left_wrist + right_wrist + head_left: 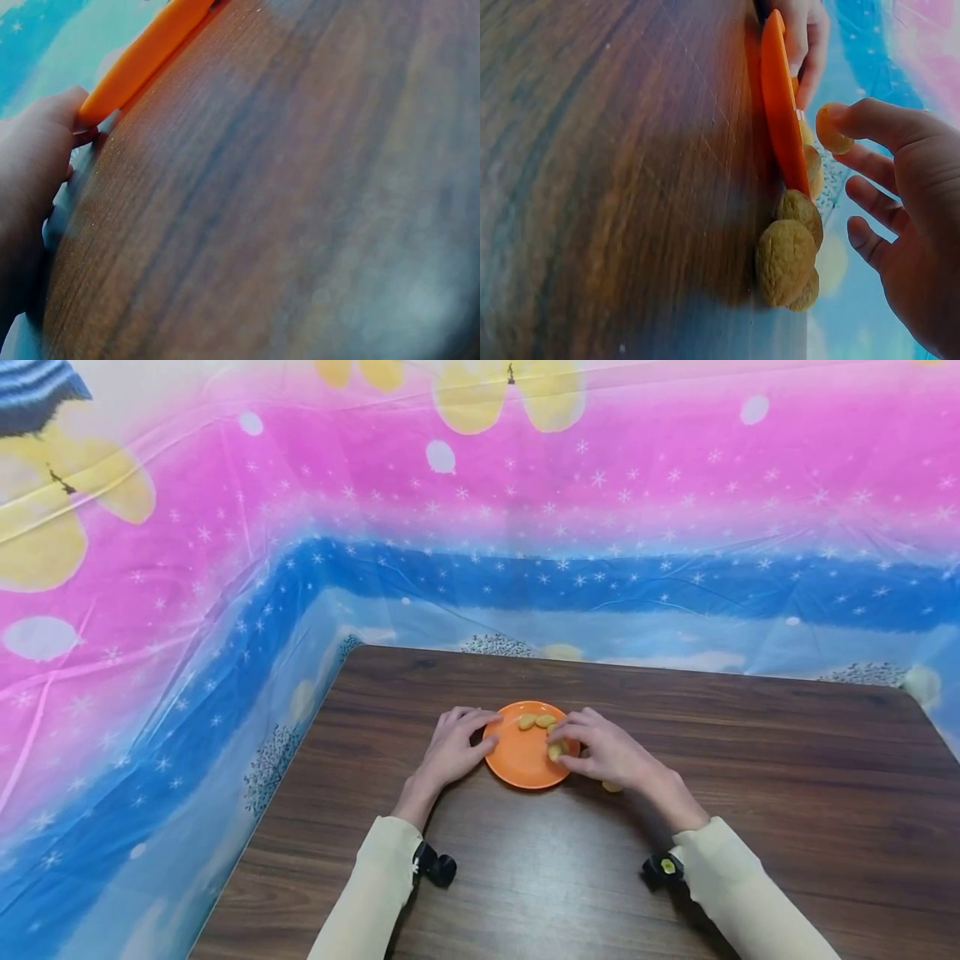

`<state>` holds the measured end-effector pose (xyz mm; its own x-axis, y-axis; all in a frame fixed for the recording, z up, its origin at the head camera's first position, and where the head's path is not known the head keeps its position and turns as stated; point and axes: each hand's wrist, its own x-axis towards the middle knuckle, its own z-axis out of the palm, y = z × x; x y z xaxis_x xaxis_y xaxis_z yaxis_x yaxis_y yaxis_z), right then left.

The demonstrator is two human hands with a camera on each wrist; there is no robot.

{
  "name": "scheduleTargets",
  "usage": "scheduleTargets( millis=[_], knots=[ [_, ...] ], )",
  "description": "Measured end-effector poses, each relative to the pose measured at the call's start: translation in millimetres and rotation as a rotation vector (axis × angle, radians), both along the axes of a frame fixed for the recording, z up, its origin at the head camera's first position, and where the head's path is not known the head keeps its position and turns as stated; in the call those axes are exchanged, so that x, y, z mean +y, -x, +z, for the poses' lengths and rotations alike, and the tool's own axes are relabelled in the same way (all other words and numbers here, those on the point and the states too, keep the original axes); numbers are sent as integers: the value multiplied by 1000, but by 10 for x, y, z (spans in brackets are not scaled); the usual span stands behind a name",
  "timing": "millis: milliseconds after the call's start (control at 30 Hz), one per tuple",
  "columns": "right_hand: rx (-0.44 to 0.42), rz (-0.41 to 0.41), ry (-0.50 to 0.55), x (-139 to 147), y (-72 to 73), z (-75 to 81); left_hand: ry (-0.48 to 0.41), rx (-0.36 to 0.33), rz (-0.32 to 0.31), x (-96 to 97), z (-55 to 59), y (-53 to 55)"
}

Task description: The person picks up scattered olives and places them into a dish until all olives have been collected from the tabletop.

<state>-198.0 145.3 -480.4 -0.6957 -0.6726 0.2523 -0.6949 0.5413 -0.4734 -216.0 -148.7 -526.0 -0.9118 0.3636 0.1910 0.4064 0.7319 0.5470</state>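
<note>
An orange plate [522, 766] lies on the table with several small, round, golden cookies [527, 722] along its far side and right. My left hand [455, 748] holds the plate's left rim, thumb and forefinger at the edge; in the left wrist view the thumb sits against the orange rim [150, 64]. Over the plate's right side, my right hand [611, 752] pinches a cookie [832, 129] between thumb and forefinger, its other fingers loosely bent. Below the right hand, more cookies [786, 262] lie on the table by the plate's edge, mostly hidden in the head view.
The dark wood-grain table [510, 877] reaches back to a patterned pink and blue cloth [525, 581] hanging behind it and along its left side. A small black camera [662, 870] is strapped at the right wrist, another [435, 865] at the left.
</note>
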Motion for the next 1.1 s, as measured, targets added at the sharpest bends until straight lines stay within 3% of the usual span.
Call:
scheduleTargets(
  millis=[533,867,1100],
  knots=[
    [-9,27,-74,-151,43,-73,14,-7,6,-4,0,6],
    [20,35,-76,-171,48,-124,16,4,3,10,0,10],
    [-13,15,-28,-120,10,-83,10,-2,5,-2,-8,7]
  ],
)
